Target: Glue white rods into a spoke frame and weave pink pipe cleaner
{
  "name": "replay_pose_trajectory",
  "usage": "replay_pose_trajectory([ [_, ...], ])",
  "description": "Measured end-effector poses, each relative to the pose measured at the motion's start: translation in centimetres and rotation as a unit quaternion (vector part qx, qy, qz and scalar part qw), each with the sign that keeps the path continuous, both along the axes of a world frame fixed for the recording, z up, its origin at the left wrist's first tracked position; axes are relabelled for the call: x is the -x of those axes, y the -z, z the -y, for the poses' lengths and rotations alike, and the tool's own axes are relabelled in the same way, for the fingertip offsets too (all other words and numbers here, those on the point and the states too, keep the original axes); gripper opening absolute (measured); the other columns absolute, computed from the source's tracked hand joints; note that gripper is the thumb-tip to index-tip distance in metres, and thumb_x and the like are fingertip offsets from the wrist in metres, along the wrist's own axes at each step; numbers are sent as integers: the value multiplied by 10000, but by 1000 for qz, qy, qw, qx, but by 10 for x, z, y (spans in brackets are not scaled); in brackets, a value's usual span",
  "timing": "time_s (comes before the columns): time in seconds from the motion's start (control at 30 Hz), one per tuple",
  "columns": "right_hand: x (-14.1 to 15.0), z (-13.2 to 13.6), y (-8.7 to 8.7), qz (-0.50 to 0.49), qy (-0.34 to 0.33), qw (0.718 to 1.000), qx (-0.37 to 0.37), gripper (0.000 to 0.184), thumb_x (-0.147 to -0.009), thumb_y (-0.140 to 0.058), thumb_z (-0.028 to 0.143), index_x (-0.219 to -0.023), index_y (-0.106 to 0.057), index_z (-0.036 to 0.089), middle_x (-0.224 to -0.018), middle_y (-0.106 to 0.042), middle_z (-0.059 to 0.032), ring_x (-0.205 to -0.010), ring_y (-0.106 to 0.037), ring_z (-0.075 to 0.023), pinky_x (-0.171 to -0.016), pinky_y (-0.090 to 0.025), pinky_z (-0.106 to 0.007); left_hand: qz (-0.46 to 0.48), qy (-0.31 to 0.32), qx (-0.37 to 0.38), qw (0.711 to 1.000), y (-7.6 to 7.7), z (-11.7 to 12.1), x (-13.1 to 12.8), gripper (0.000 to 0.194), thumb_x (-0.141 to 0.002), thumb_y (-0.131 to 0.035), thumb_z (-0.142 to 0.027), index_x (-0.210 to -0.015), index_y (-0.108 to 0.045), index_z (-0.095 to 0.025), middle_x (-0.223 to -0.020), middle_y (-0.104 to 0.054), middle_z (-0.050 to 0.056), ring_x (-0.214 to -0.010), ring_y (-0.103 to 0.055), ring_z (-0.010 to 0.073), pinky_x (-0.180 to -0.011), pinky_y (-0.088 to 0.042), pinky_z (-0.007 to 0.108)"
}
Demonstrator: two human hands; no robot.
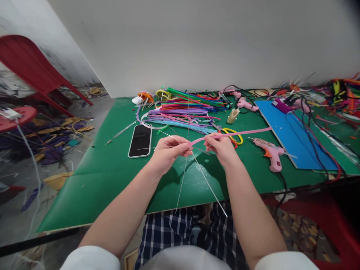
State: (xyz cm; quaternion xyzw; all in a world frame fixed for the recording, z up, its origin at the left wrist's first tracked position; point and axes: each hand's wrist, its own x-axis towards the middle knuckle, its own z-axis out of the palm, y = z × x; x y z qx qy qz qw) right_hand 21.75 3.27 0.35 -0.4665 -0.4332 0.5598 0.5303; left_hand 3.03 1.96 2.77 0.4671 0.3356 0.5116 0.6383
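My left hand (173, 150) pinches several thin, stiff wires (206, 177) where they cross, and they fan out in different directions above the table. One end of a pink pipe cleaner (247, 132) meets the crossing at my left fingertips. A short way to the right, my right hand (221, 146) is closed on the same pipe cleaner between thumb and fingers. Its long free end stretches out to the right, over yellow-handled scissors (234, 135). A phone (140, 141) with a dark screen lies left of my left hand.
Bundles of coloured pipe cleaners (182, 112) lie at the back of the green table (112, 187). To the right are a pink glue gun (270, 152) with its cord and a blue board (298, 138). A red chair (30, 67) stands at left, near scraps on the floor.
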Motion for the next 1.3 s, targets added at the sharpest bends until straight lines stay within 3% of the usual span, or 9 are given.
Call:
replay_pose_trajectory([
  [0.1,7,3,-1,-95,-80,992,-20,334,-658,-659,431,-877,-613,184,-733,-634,-10,-547,-530,-77,-465,-439,-195,27,-8,19,999,1,-1,0,93,-612,-726,-213,-645,-647,-178,-639,-641,-8,-551,-612,106,-510,-484,208],
  [0.2,18,9,-2,-150,-152,976,-31,501,-610,-677,484,-1026,-576,224,-829,-635,-19,-566,-526,-83,-449,-442,-199,38,-2,43,998,2,-2,-2,96,-611,-727,-199,-655,-645,-174,-656,-646,-11,-557,-614,100,-515,-482,197],
  [0.27,27,13,-1,-152,-134,979,-34,484,-578,-706,456,-991,-592,231,-788,-631,0,-530,-508,-75,-434,-436,-193,34,8,56,998,4,-1,-3,114,-608,-731,-212,-669,-645,-167,-656,-648,-7,-552,-610,100,-518,-482,203],
  [0.37,36,15,-1,-129,-69,989,-40,318,-582,-718,370,-855,-639,226,-676,-624,22,-504,-518,-81,-436,-443,-198,27,28,70,997,5,-1,-5,122,-617,-728,-226,-678,-646,-160,-635,-646,-2,-543,-602,94,-520,-478,201],
  [0.6,42,17,-5,-48,19,991,-121,80,-624,-694,258,-677,-659,209,-582,-610,29,-478,-521,-91,-465,-441,-234,41,41,90,994,5,0,-6,103,-623,-723,-223,-676,-657,-165,-583,-640,-3,-529,-592,87,-489,-455,180],
  [1.0,54,22,-3,-22,57,990,-123,125,-671,-658,298,-687,-617,182,-621,-600,23,-508,-528,-82,-486,-444,-217,44,-17,59,997,6,-1,-7,99,-636,-716,-225,-689,-655,-168,-684,-656,-5,-568,-598,73,-552,-486,180],
  [1.3,52,29,-9,130,83,961,-228,59,-729,-614,227,-768,-651,201,-797,-588,-14,-749,-572,-132,-598,-467,-255,42,-79,51,995,7,-2,-11,119,-628,-723,-225,-705,-664,-156,-648,-648,-8,-545,-579,65,-527,-464,167],
])
